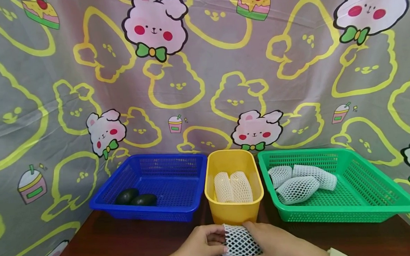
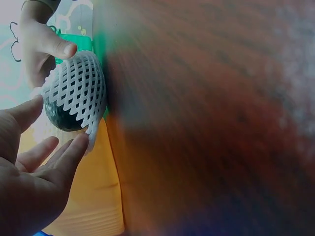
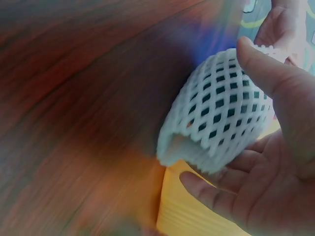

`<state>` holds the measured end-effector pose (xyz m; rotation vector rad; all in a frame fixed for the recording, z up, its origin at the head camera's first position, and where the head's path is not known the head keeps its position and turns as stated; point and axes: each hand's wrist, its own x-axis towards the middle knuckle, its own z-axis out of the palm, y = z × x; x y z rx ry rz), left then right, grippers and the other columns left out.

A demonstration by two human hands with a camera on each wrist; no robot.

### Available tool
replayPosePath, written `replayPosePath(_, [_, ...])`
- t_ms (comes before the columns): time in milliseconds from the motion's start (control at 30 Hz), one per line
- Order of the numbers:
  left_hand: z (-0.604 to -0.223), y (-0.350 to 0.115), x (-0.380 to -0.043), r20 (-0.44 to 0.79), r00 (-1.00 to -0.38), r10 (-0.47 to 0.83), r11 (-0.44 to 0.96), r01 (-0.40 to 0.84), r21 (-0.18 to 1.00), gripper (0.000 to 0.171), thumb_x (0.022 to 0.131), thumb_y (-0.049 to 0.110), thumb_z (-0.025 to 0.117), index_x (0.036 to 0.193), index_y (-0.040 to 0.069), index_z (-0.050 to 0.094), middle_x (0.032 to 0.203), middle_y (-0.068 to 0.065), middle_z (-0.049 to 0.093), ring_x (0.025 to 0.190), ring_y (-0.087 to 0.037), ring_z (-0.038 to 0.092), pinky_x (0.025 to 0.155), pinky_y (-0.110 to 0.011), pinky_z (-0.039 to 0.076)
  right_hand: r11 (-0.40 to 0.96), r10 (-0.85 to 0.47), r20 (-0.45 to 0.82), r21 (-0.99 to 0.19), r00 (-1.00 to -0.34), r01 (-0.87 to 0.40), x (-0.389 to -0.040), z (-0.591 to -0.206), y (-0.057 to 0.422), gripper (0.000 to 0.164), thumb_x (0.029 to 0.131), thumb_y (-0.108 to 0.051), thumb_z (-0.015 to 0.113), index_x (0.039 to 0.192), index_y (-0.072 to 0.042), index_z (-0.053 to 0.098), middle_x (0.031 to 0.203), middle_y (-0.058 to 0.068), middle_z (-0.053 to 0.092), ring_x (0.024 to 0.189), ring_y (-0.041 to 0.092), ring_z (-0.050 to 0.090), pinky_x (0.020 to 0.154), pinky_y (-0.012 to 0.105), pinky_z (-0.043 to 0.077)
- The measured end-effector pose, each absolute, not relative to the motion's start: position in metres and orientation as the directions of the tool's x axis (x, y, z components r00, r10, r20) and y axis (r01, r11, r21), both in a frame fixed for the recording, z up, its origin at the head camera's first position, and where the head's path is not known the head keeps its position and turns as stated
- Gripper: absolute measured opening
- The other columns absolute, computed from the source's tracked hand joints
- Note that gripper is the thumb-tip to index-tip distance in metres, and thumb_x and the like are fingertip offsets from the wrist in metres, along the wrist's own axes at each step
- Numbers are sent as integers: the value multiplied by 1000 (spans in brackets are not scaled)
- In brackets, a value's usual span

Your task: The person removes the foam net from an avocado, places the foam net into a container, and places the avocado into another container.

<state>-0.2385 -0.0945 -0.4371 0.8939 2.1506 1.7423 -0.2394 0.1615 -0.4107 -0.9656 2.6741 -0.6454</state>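
A white foam net sleeve (image 1: 240,242) is held between both hands in front of the yellow bin. Inside it sits a dark green fruit that looks like an avocado (image 2: 61,118), its end bare at the sleeve's opening in the left wrist view. My left hand (image 1: 197,246) pinches the rim of that opening between thumb and fingers. Around the other side of the sleeve, my right hand (image 1: 278,244) grips with thumb and fingers. In the right wrist view the sleeve's other end (image 3: 184,150) hangs hollow past the fruit.
Two dark green avocados (image 1: 144,200) lie in the blue basket (image 1: 143,211) at left. The yellow bin (image 1: 234,213) in the middle holds pale foam nets (image 1: 241,186). At right, the green basket (image 1: 335,216) contains several net-wrapped pieces (image 1: 298,189). A patterned cloth (image 1: 205,66) hangs behind.
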Motion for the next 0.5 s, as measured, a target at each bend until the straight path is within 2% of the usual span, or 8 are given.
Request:
replayPosePath(200, [-436,-94,-238,179,-790,586,128,309,942,35,82,2,75,113,-9,63,101,-9,69,89,-12,67,77,-20,52,696,-656,-58,-432,-753,-573,-241,-416,175,61,74,-47,81,121,-18,54,100,-13,57,88,3,54,77,34,50])
replayPosePath(500, [-433,-90,-243,196,-778,596,167,359,918,35,80,-6,73,113,-7,62,103,-11,68,91,-15,67,78,-22,52,675,-676,-51,-445,-735,-589,-241,-417,181,54,77,-41,80,120,-21,56,104,-15,56,93,3,52,82,35,50])
